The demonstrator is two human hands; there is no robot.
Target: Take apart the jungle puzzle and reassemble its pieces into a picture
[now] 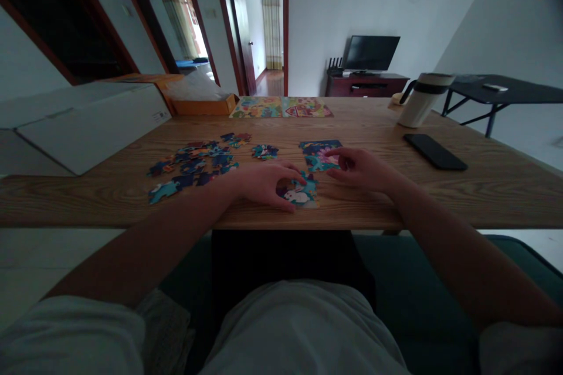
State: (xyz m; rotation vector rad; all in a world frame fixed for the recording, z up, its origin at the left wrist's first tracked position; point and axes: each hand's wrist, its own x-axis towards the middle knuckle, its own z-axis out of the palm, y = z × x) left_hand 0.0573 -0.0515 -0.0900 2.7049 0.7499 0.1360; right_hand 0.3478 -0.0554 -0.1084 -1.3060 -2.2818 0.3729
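Over the jigsaw pieces [193, 163], two hands [261, 183] [363, 169]

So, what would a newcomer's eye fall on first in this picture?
First the eye falls on the left hand and right hand, at a joined jigsaw section on the wooden table. Loose blue puzzle pieces lie to their left; a white travel mug stands far right.
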